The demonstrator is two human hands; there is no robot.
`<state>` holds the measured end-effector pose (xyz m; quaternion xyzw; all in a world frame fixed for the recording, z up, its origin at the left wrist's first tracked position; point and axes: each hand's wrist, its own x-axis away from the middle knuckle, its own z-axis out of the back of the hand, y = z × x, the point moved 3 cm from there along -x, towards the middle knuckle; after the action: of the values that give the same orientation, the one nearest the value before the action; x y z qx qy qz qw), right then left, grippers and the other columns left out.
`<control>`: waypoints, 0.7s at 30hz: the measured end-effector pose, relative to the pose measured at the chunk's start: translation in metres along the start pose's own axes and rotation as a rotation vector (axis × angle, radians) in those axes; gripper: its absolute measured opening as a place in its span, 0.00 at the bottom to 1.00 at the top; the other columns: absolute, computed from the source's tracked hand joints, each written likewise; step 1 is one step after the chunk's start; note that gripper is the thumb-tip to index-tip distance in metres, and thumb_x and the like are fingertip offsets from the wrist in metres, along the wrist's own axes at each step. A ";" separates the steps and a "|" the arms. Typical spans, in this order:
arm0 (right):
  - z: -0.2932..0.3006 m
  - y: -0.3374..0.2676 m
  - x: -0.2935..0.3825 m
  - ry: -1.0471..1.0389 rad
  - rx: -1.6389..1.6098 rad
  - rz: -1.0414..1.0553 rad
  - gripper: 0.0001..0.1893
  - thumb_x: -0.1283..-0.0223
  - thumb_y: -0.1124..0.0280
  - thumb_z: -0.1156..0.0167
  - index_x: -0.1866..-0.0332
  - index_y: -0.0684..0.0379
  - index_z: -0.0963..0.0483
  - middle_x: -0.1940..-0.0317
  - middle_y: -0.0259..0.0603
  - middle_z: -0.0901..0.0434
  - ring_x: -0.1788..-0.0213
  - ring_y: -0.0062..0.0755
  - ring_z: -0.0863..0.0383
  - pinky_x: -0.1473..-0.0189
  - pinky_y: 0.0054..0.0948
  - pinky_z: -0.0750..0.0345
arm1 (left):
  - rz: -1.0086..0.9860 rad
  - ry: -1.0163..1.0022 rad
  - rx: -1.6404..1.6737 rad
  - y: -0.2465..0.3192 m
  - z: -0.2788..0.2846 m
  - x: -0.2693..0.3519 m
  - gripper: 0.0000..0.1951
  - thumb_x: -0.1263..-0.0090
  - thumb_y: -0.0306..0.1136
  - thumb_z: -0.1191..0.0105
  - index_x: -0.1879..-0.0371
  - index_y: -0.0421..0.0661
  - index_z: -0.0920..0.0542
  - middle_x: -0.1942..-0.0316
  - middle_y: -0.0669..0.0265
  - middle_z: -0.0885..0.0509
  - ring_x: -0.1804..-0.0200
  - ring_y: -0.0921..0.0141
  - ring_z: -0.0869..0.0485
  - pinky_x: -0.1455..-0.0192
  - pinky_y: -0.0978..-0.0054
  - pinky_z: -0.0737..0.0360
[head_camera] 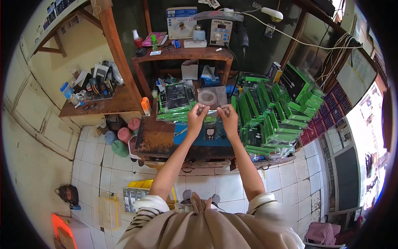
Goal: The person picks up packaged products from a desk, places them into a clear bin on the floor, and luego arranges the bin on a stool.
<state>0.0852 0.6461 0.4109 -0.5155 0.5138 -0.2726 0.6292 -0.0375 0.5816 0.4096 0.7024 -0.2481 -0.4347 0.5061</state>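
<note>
Both hands hold the near edge of a clear plastic bag (220,93) above the wooden desk. A coiled white cable (207,98) shows inside it. My left hand (197,116) pinches the edge on the left, and my right hand (228,117) pinches it on the right. Beneath them, a packaged white charger (210,133) lies on a blue mat (191,140). A wrench (180,132) rests on the mat's left part. Green-and-black boxes in plastic (176,99) are stacked left of my hands, and many more green boxes (267,115) are piled on the right.
A wooden shelf (183,54) behind my hands bears a hot air rework station (220,32) and bottles. An orange-and-white box (145,106) stands at the desk's left side. A yellow crate (141,184) sits on the tiled floor. Cables hang at the upper right.
</note>
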 end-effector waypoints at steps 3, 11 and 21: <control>0.003 0.005 0.001 -0.008 0.092 -0.087 0.09 0.46 0.68 0.43 0.72 0.63 0.32 0.80 0.32 0.28 0.77 0.15 0.32 0.74 0.17 0.35 | 0.039 0.012 -0.053 -0.012 0.004 -0.003 0.07 0.40 0.32 0.46 0.74 0.44 0.27 0.80 0.76 0.29 0.74 0.85 0.33 0.72 0.87 0.37; 0.013 0.030 0.002 -0.092 -0.017 -0.441 0.07 0.44 0.68 0.49 0.75 0.57 0.32 0.84 0.23 0.36 0.82 0.12 0.41 0.80 0.15 0.45 | 0.469 -0.125 0.016 -0.031 0.009 0.004 0.10 0.39 0.37 0.47 0.69 0.44 0.30 0.74 0.74 0.27 0.70 0.82 0.28 0.68 0.83 0.31; 0.022 0.040 -0.002 -0.025 0.293 -0.449 0.08 0.48 0.68 0.46 0.73 0.62 0.31 0.83 0.36 0.32 0.77 0.26 0.32 0.72 0.23 0.35 | -0.268 -0.323 -0.375 0.024 0.001 0.015 0.33 0.50 0.39 0.38 0.45 0.48 0.37 0.50 0.63 0.28 0.45 0.69 0.31 0.42 0.69 0.38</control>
<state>0.0975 0.6693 0.3731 -0.5234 0.3340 -0.4703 0.6271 -0.0288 0.5601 0.4267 0.5448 -0.1458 -0.6424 0.5189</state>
